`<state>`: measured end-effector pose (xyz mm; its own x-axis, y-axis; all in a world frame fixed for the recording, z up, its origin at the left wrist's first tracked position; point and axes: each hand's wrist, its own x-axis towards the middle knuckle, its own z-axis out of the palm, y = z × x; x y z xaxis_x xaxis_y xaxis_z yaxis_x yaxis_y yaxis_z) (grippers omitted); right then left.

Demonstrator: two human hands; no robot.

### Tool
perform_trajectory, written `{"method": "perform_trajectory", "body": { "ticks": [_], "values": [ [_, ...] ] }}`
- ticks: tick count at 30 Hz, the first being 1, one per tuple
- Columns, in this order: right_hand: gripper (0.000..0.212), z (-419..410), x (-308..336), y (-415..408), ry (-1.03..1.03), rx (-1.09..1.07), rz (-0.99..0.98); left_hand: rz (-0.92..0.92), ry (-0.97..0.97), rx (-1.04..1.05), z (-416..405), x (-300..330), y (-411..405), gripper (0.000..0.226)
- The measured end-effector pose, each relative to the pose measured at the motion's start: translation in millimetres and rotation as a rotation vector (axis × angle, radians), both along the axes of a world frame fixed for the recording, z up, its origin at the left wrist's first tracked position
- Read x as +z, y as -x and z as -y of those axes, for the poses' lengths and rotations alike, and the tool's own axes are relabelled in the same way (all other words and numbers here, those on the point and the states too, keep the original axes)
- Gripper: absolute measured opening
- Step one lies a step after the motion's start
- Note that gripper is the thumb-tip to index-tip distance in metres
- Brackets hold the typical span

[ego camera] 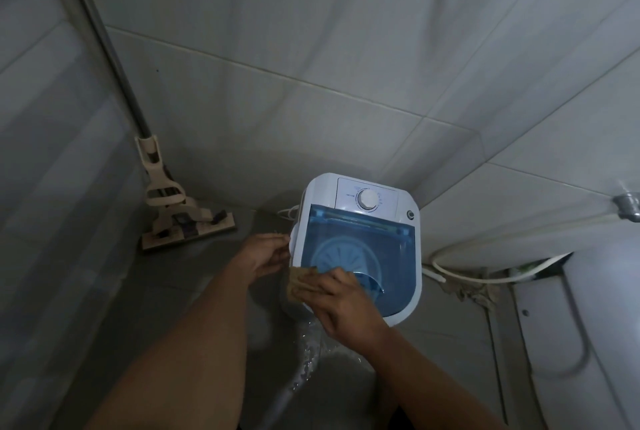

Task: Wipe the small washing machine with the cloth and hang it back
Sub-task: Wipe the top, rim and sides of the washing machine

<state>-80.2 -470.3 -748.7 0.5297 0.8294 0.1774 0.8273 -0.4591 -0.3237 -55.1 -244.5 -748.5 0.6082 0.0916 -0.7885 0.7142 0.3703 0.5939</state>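
Note:
A small white washing machine (408,207) with a translucent blue lid (360,242) and a round dial stands on the bathroom floor against the tiled wall. My right hand (343,308) presses a tan cloth (299,282) onto the machine's near left corner, fingers spread over it. My left hand (265,256) rests against the machine's left side, by a white side handle, fingers curled on the edge.
A beige flat mop (180,214) with a metal pole leans in the left corner. White hoses (485,277) and a wall tap (627,206) sit at right, beside a white toilet (588,325). A clear hose (304,353) runs along the floor below the machine.

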Motion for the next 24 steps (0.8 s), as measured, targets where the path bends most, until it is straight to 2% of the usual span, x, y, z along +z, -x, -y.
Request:
{"method": "perform_trajectory", "body": {
  "ticks": [3,6,8,11,14,16,19,24],
  "values": [
    [0.035,13,8,10,0.105,0.094,0.055,0.0,-0.099,-0.067,-2,9,2,0.024],
    [0.037,36,15,39,0.298,0.202,0.141,0.001,-0.188,-0.135,0,32,15,0.02],
    [0.035,57,19,62,0.33,0.127,0.099,0.007,-0.241,-0.146,3,49,28,0.011],
    [0.031,70,34,80,0.093,-0.17,-0.129,0.051,-0.296,-0.119,11,81,51,0.011],
    [0.033,55,89,92,-0.348,-0.531,-0.502,0.112,-0.285,-0.14,30,121,83,0.02],
    [0.029,45,136,97,-0.598,-0.657,-0.689,0.171,-0.231,-0.177,44,153,105,0.021],
    [0.024,34,190,99,-0.733,-0.694,-0.767,0.292,-0.162,-0.224,61,202,128,0.025],
    [0.023,24,233,117,-0.747,-0.69,-0.748,0.413,-0.174,-0.2,66,252,146,0.026]
  ]
}}
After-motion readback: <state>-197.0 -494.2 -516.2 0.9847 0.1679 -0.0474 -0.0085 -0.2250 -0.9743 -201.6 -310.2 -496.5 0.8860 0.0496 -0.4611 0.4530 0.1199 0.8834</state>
